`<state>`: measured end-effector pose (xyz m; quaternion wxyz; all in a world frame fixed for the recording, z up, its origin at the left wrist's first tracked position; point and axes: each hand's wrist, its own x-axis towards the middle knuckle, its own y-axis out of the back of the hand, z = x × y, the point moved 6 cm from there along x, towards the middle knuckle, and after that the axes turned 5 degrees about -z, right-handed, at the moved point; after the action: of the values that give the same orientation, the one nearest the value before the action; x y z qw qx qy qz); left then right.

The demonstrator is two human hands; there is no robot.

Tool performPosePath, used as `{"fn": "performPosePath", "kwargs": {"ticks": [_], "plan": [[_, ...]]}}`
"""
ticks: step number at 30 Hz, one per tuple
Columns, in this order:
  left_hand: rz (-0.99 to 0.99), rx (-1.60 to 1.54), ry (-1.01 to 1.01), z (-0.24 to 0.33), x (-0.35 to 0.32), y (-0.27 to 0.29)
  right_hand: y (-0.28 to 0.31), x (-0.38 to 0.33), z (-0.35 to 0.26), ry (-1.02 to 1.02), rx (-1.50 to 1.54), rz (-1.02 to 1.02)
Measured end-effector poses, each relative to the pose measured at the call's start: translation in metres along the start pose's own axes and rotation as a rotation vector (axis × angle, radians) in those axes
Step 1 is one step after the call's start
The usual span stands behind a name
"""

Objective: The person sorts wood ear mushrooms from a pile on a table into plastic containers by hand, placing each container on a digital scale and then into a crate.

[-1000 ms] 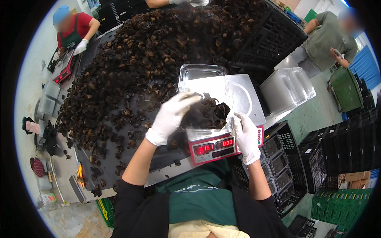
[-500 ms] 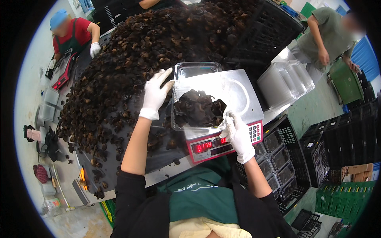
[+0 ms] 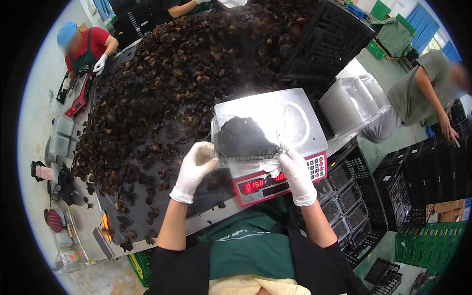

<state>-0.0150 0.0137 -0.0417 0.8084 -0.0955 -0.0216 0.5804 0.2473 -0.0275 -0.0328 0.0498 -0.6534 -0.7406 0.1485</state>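
A clear plastic clamshell box (image 3: 251, 158) rests on the metal plate of a red-framed digital scale (image 3: 300, 101). Inside it lie dark wood ear mushrooms (image 3: 242, 135), seen through the lid, which is down over them. At the box's near left corner, my left hand (image 3: 190, 173) closes its thumb and fingers on the edge. My right hand (image 3: 298, 179) pinches the near right corner, in front of the scale's keypad. Both hands wear white gloves. Whether the lid is fastened cannot be made out.
A large heap of wood ear mushrooms (image 3: 162, 83) covers the table to the left and back. Stacked clear boxes (image 3: 346, 105) stand right of the scale, near a tilted black crate (image 3: 327, 42). Filled boxes sit in a crate below (image 3: 361, 184). Co-workers are at far left, back and right.
The raised lid has come down over the mushrooms. My left hand has moved from the box's far left side to its near left corner. The person at right has shifted nearer.
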Motion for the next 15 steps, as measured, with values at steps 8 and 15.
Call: {"fn": "performPosePath", "kwargs": {"ticks": [8,15], "plan": [[0.066,-0.164,-0.072,-0.004,-0.024,-0.035,0.011,-0.017,0.004,0.092,0.012,0.131],[-0.002,0.108,-0.083,0.003,-0.022,-0.069,0.091,-0.111,-0.100,0.202,-0.241,0.496]]}}
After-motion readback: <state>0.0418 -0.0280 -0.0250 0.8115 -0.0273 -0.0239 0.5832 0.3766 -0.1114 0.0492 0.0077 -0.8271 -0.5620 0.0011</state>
